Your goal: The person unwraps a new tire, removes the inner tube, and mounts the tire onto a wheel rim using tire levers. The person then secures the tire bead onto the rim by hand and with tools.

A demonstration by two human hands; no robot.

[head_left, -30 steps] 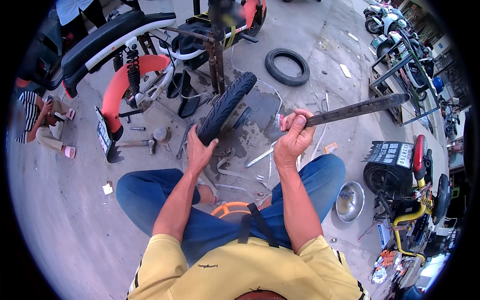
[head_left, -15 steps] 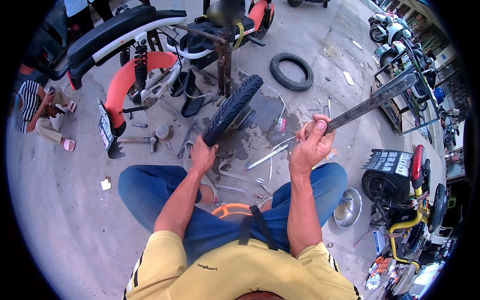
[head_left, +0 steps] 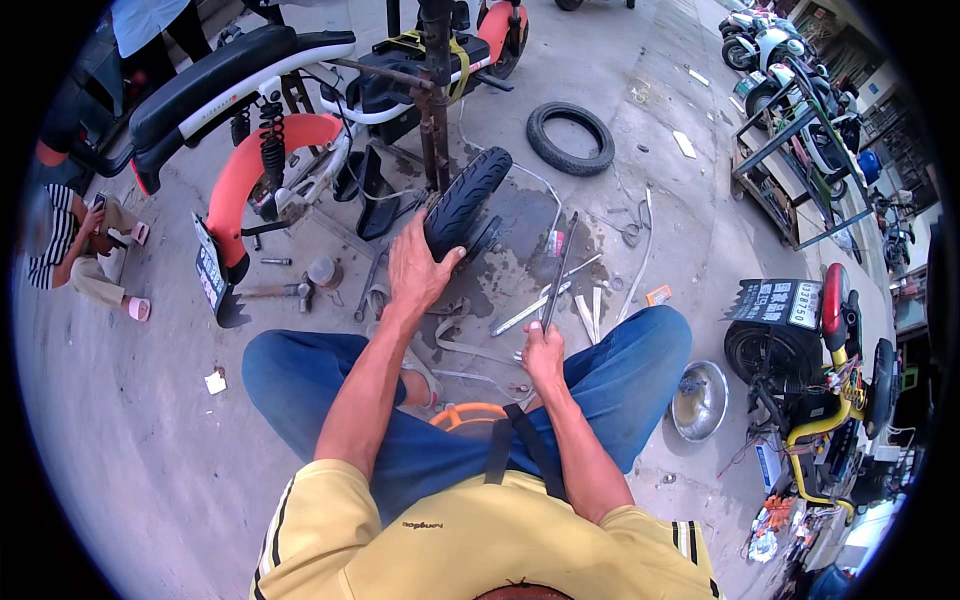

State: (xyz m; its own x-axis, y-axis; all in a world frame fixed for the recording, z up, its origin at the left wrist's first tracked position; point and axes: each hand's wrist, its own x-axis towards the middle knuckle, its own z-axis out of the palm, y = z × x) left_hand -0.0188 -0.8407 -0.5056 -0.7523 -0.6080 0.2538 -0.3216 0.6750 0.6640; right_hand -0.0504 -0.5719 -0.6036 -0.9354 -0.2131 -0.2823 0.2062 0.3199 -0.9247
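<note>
A small wheel with a black treaded tyre [head_left: 470, 200] stands tilted in front of me, its hub partly hidden behind the tyre. My left hand [head_left: 420, 265] grips the near side of the tyre, thumb on one side and fingers along the other. In my right hand [head_left: 544, 355] is the lower end of a long dark metal bar [head_left: 562, 262], fingers wrapped round it. The bar points away from me, right of the wheel and apart from it. Pale flat strips [head_left: 588, 315] lie on the ground just beyond the right hand.
A scooter with a coral mudguard [head_left: 300, 130] is at the far left, near a metal post [head_left: 436, 100]. A hammer [head_left: 300, 290] lies left. A loose tyre [head_left: 535, 130] lies beyond, a metal bowl [head_left: 697, 402] by my right knee. A person [head_left: 75, 235] sits at left.
My right hand has come down and left with the bar, which was raised toward the upper right. The left hand has slid further up the tyre. The view has shifted slightly.
</note>
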